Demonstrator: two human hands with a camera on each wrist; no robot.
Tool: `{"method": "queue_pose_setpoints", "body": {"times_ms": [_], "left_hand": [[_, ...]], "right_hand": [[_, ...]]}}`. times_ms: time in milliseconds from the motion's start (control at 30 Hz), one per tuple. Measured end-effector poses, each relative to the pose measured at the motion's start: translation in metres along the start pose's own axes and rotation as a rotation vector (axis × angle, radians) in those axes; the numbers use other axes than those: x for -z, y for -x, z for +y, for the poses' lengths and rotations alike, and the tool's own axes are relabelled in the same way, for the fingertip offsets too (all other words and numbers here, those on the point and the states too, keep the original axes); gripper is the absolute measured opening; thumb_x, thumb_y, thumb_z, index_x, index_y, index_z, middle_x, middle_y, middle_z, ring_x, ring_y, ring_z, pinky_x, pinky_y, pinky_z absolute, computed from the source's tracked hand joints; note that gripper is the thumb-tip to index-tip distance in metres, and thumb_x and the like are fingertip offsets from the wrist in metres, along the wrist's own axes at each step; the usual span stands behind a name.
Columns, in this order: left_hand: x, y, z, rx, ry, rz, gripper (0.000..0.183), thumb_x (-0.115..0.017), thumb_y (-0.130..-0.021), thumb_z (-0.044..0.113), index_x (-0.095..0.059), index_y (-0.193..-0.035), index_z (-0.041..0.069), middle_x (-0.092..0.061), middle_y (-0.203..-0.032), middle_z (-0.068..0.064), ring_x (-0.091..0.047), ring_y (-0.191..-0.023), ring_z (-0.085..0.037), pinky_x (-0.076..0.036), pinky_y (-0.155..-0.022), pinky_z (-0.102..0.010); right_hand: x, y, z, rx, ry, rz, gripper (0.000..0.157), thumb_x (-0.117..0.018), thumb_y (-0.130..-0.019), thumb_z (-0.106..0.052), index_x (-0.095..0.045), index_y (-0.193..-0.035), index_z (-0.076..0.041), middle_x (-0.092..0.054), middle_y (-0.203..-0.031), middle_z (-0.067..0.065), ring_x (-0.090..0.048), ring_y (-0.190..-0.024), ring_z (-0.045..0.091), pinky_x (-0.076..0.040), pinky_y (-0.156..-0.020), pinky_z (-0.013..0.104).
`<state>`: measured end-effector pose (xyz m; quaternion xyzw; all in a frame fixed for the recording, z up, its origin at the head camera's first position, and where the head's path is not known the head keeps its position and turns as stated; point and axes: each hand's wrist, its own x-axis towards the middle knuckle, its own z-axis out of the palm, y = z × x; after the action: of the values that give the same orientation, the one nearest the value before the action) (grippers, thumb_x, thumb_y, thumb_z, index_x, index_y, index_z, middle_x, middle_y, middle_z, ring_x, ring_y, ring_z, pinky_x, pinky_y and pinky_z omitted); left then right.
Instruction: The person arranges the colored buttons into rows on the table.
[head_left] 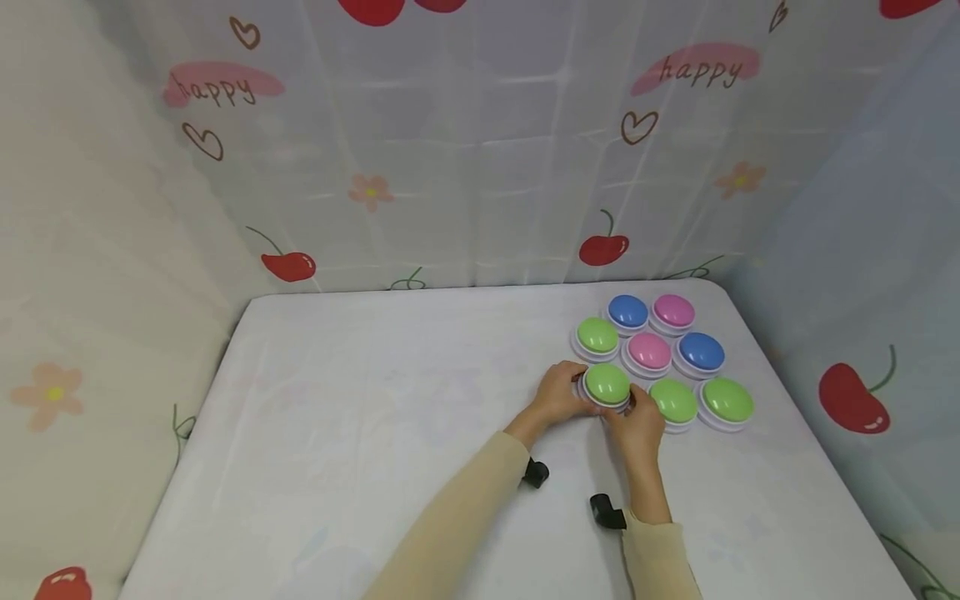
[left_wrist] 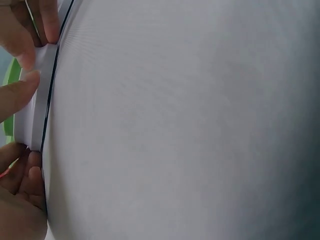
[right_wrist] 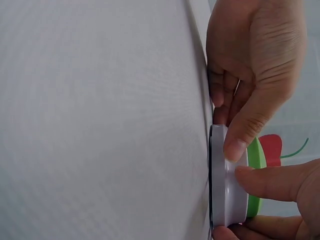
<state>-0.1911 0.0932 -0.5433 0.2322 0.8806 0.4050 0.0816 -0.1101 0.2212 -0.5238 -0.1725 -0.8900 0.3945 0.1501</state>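
The left hand (head_left: 561, 392) and right hand (head_left: 637, 427) pinch a green-domed button (head_left: 607, 383) by its white base (right_wrist: 220, 175) (both thumbs (right_wrist: 270, 181) on the near side) on the tabletop (head_left: 375, 417), just beside seven other buttons (head_left: 649, 351).

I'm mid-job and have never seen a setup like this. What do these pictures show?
There is no robot: these are a person's two bare hands. The wide picture comes from a camera on the head, looking forward and down. The other two come from cameras on the left and right wrists, showing the hands close up and sideways. The left hand and right hand together hold a green button by its white base. Behind it and to its right on the white table are seven other buttons: three green, two pink and two blue.
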Motion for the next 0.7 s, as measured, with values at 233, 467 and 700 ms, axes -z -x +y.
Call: {"method": "queue_pose_setpoints", "body": {"times_ms": [233, 467, 700], "left_hand": [[0.003, 0.006, 0.0, -0.048, -0.08, 0.029, 0.067, -0.089, -0.067, 0.035, -0.062, -0.122, 0.008, -0.065, -0.117, -0.005, -0.058, -0.111, -0.017, -0.044, -0.101, -0.023], [0.018, 0.021, -0.003, -0.023, 0.079, 0.079, 0.071, -0.089, -0.067, 0.035, -0.059, -0.122, 0.004, -0.063, -0.121, -0.009, -0.059, -0.115, -0.021, -0.045, -0.103, -0.029], [0.044, 0.043, -0.015, 0.017, 0.11, 0.156, 0.081, -0.088, -0.069, 0.031, -0.052, -0.135, 0.0, -0.057, -0.129, -0.012, -0.056, -0.119, -0.025, -0.046, -0.105, -0.037]], "right_hand": [[0.002, 0.004, -0.003, -0.043, 0.009, -0.044, 0.058, -0.077, -0.076, 0.0, -0.053, -0.127, 0.015, -0.059, -0.117, 0.037, -0.059, -0.104, 0.047, -0.047, -0.091, 0.055], [0.001, 0.007, -0.017, -0.013, -0.061, -0.075, 0.061, -0.08, -0.075, -0.003, -0.053, -0.128, 0.014, -0.057, -0.125, 0.035, -0.057, -0.116, 0.046, -0.052, -0.093, 0.05], [-0.013, 0.012, -0.043, 0.022, -0.113, -0.15, 0.063, -0.08, -0.074, 0.001, -0.053, -0.13, 0.011, -0.055, -0.129, 0.032, -0.055, -0.121, 0.044, -0.053, -0.094, 0.043]]}}
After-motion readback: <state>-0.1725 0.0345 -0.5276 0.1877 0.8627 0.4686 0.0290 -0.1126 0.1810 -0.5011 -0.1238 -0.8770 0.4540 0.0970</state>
